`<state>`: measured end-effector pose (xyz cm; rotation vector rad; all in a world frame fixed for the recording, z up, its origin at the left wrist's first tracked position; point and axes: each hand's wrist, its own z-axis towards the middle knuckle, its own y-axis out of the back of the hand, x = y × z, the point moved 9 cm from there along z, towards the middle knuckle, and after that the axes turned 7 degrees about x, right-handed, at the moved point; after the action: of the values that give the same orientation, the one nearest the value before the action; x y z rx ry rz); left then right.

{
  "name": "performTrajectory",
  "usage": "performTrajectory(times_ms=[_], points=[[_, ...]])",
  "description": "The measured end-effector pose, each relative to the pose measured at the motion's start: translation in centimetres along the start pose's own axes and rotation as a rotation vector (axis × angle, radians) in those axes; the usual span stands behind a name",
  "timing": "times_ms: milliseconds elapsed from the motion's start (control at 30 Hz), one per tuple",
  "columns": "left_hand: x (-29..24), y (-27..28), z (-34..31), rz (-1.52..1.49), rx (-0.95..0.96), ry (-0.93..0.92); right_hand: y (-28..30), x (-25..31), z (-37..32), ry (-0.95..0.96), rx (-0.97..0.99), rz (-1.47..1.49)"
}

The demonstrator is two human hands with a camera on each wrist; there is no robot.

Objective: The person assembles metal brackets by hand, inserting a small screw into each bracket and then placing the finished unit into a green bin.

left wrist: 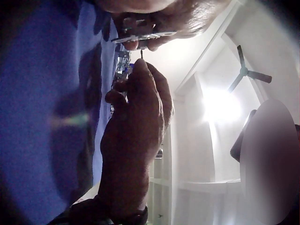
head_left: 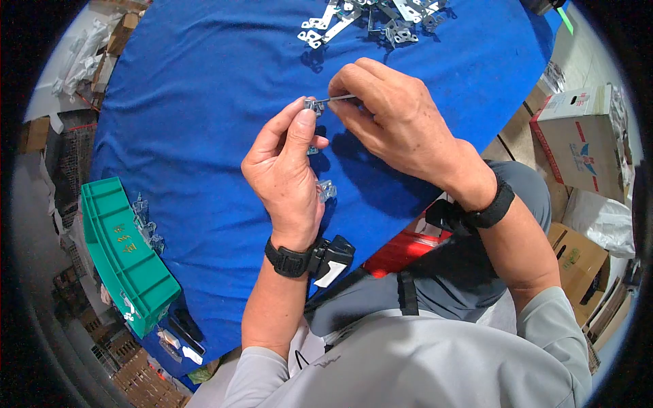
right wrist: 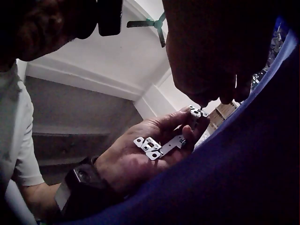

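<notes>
My left hand [head_left: 286,166] grips a silver metal bracket [right wrist: 151,149] with small plates at both ends, joined by a narrow strip. One end lies against the palm; the other end [head_left: 314,106] sticks out between thumb and index fingertip. From the other side my right hand [head_left: 401,119] pinches a thin metal rod [head_left: 341,98], its tip right at the bracket's outer end. In the left wrist view that thin tip [left wrist: 142,54] points at the bracket's edge. Most of the rod is hidden inside the right fingers.
A pile of similar metal brackets [head_left: 371,20] lies at the far side of the blue cloth [head_left: 204,102]. To the left stands a green plastic bin [head_left: 129,255], with several metal parts [head_left: 146,224] beside it. Cardboard boxes [head_left: 578,143] stand on the floor at the right.
</notes>
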<state>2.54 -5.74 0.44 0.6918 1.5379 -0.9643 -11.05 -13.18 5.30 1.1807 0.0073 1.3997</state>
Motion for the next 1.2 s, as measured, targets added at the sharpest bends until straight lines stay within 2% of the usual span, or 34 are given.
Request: performTrajectory(times_ms=[500, 567, 667, 867, 1067, 1200], points=[[-0.26, -0.40, 0.06, 0.033, 0.035, -0.016, -0.16, -0.15, -0.21, 0.006, 0.032, -0.033], [-0.25, -0.52, 0.10, 0.026, 0.049, -0.025, -0.38, -0.45, -0.25, -0.032, 0.071, -0.147], [-0.25, -0.58, 0.11, 0.035, 0.067, -0.049, 0.26, -0.22, -0.14, -0.059, 0.015, 0.025], [-0.30, -0.63, 0.08, 0.063, 0.072, -0.050, -0.26, -0.39, -0.13, -0.044, 0.084, -0.058], [-0.15, -0.52, 0.16, 0.038, 0.069, -0.050, -0.02, -0.55, -0.10, -0.056, 0.015, 0.058], [-0.24, -0.88, 0.21, 0.036, 0.105, -0.057, -0.03, -0.52, -0.15, -0.058, 0.044, -0.028]])
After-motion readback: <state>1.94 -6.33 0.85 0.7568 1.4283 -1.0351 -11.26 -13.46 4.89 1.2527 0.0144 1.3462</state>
